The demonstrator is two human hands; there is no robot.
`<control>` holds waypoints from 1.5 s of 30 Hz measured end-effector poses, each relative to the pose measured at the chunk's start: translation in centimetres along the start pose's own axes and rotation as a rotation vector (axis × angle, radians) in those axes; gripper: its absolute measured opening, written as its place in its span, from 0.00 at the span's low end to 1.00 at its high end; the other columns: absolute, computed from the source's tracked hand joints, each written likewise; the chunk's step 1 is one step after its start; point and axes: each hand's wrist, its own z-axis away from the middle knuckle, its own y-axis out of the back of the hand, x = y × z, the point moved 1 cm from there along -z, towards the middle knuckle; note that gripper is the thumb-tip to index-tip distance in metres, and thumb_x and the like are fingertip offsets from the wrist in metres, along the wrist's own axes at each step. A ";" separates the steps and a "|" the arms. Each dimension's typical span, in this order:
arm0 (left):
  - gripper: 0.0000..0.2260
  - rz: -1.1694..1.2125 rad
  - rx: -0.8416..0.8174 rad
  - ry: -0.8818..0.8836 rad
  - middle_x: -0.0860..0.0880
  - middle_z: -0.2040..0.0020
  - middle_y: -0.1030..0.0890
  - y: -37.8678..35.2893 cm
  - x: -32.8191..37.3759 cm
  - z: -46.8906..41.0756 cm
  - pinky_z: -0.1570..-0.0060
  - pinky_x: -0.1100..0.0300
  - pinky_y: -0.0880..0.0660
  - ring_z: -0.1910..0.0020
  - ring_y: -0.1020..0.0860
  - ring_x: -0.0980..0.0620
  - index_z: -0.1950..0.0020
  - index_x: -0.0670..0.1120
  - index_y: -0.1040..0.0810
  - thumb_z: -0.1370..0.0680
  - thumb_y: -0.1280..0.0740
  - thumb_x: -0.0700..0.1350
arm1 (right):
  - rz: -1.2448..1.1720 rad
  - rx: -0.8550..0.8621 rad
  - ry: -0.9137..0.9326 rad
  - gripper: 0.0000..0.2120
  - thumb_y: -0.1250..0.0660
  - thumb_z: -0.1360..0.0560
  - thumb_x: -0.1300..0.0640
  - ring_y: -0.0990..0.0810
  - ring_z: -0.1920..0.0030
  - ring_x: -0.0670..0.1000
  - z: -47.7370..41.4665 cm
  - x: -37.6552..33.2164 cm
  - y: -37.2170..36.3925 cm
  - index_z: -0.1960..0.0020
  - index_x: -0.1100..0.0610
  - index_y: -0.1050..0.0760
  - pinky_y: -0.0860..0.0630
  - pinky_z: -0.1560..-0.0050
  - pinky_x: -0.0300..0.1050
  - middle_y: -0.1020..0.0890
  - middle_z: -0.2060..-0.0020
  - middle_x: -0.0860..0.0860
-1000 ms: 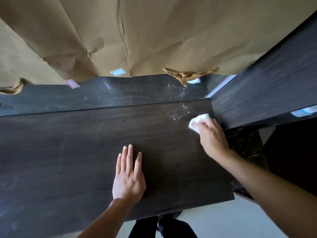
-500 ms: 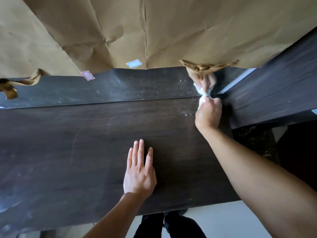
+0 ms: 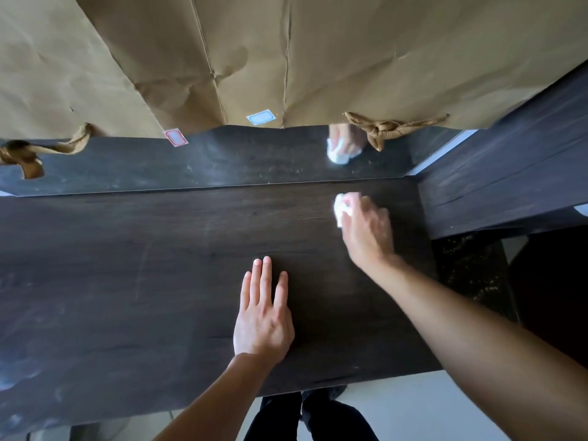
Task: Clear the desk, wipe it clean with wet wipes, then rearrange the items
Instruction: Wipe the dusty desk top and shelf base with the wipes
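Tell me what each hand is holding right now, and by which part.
The right hand holds a crumpled white wet wipe, bunched under its fingers against the desk. The left hand holds nothing; it rests flat on the desk.

No text is readable; the two stickers point(image 3: 175, 138) on the brown paper point(image 3: 350, 52) look blank

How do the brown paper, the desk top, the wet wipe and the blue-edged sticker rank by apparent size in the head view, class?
1. Brown paper and desk top: both cover much of the view and run off frame, so no ranking between them.
2. Wet wipe, partly hidden in the right hand.
3. Blue-edged sticker, only slightly smaller.
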 end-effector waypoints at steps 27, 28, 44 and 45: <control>0.22 0.065 0.054 0.033 0.35 0.31 0.32 -0.7 7.4 0.3 0.30 0.41 0.41 0.29 0.37 0.35 0.38 0.38 0.25 0.28 0.47 0.43 | -0.178 -0.163 -0.662 0.18 0.42 0.25 0.47 0.19 0.58 0.61 24.5 24.8 5.8 0.51 0.60 0.23 0.32 0.63 0.44 0.17 0.58 0.60; 0.22 0.094 0.046 -0.024 0.35 0.31 0.31 -1.1 10.0 0.5 0.30 0.41 0.41 0.30 0.36 0.36 0.38 0.38 0.25 0.28 0.47 0.43 | -0.184 -0.172 -0.771 0.18 0.43 0.24 0.46 0.20 0.56 0.63 25.4 26.8 5.8 0.50 0.60 0.24 0.31 0.62 0.47 0.18 0.56 0.62; 0.25 -0.042 0.183 0.214 0.37 0.27 0.37 -10.3 28.6 -1.8 0.26 0.44 0.49 0.26 0.44 0.37 0.33 0.39 0.32 0.28 0.49 0.45 | -0.200 -0.238 -0.368 0.13 0.34 0.27 0.51 0.23 0.59 0.63 20.2 41.0 -4.9 0.57 0.61 0.22 0.25 0.62 0.51 0.24 0.60 0.59; 0.25 -0.052 0.184 0.213 0.37 0.27 0.37 -10.3 28.7 -1.9 0.27 0.44 0.49 0.26 0.44 0.37 0.33 0.39 0.32 0.28 0.49 0.45 | -0.213 -0.196 -0.350 0.14 0.37 0.27 0.50 0.23 0.61 0.62 20.8 40.9 -5.1 0.58 0.61 0.23 0.26 0.64 0.50 0.24 0.61 0.59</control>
